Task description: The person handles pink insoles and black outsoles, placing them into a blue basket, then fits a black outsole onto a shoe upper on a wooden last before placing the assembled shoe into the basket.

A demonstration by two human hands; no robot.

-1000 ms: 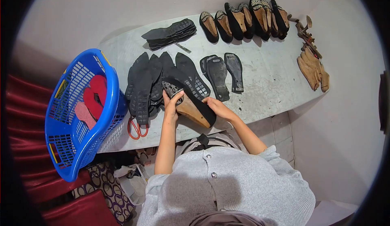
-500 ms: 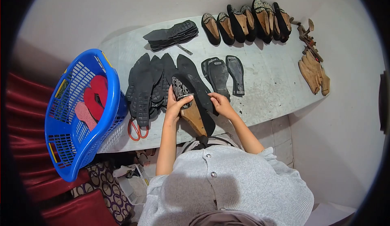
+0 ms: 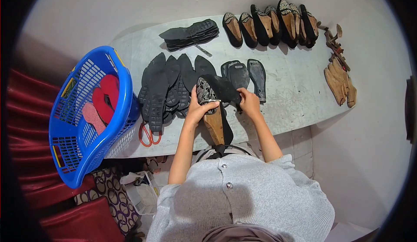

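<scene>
My left hand (image 3: 201, 109) is wrapped round a shoe on a wooden last (image 3: 213, 126), its thumb across the strap. The shoe has a silver-and-black patterned toe (image 3: 203, 90) and black sides, and its heel points toward my body. My right hand (image 3: 249, 103) pinches the outer edge of a flat black piece (image 3: 226, 89) that spreads out from the right side of the toe. Behind the shoe, black soles (image 3: 155, 90) with a grid-patterned heel part lie overlapping on the table. Smaller black soles (image 3: 238, 75) rest beyond my right hand.
Lasted shoes (image 3: 284, 23) line the back of the table (image 3: 295, 94). A stack of black soles (image 3: 191, 35) sits back left. Wooden lasts (image 3: 340, 83) lie at the right end. Red-handled scissors (image 3: 150, 137) are near a blue basket (image 3: 119, 133) holding red and pink pieces (image 3: 104, 103).
My right hand has moved up and outward, drawing the black piece away from the shoe's side. The shoe has turned a little more upright in my left hand. The view has shifted slightly.
</scene>
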